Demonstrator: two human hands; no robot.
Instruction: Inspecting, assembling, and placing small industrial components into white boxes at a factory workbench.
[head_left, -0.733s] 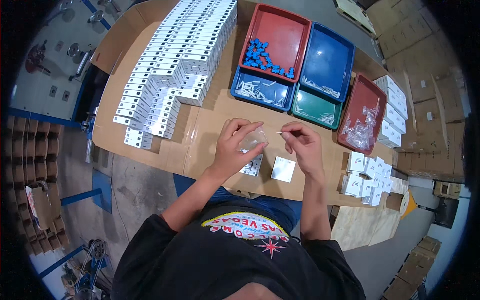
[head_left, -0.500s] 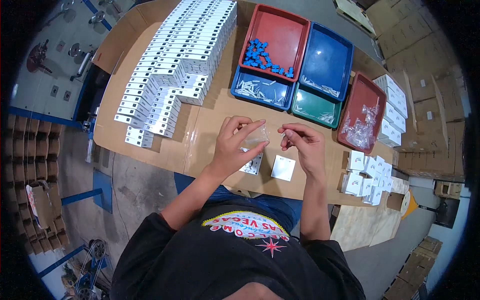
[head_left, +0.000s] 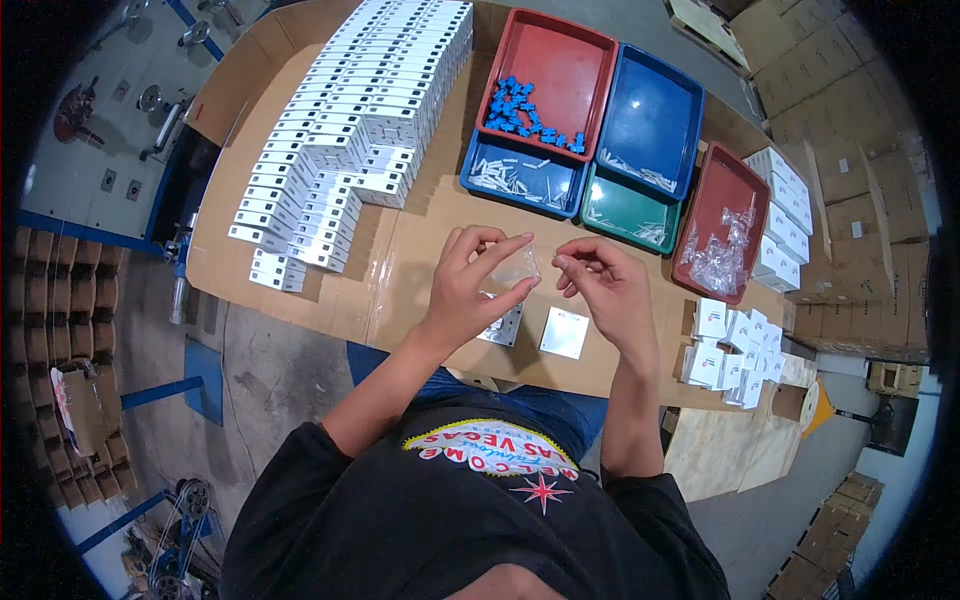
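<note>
My left hand [head_left: 462,285] holds a small clear plastic bag [head_left: 517,264] between thumb and fingers, above the cardboard-covered table. Close to its right, my right hand [head_left: 610,290] is closed in a pinch, its fingertips near the bag; whatever they hold is too small to make out. A flat white square piece [head_left: 565,334] lies on the cardboard below my right hand. Partly hidden by my left hand and wrist, a second white square piece [head_left: 506,328] with dark marks lies beside it.
Stacked white boxes [head_left: 330,150] fill the left. Beyond my hands stand a red tray [head_left: 560,50] with blue parts, blue trays [head_left: 655,110] and a green tray [head_left: 625,222] with small pale pieces. At right are a dark red tray [head_left: 712,190] of clear bags and small white boxes [head_left: 708,362].
My right hand has moved slightly left and up, closer to the bag. The left hand keeps its hold on the bag, nearly still.
</note>
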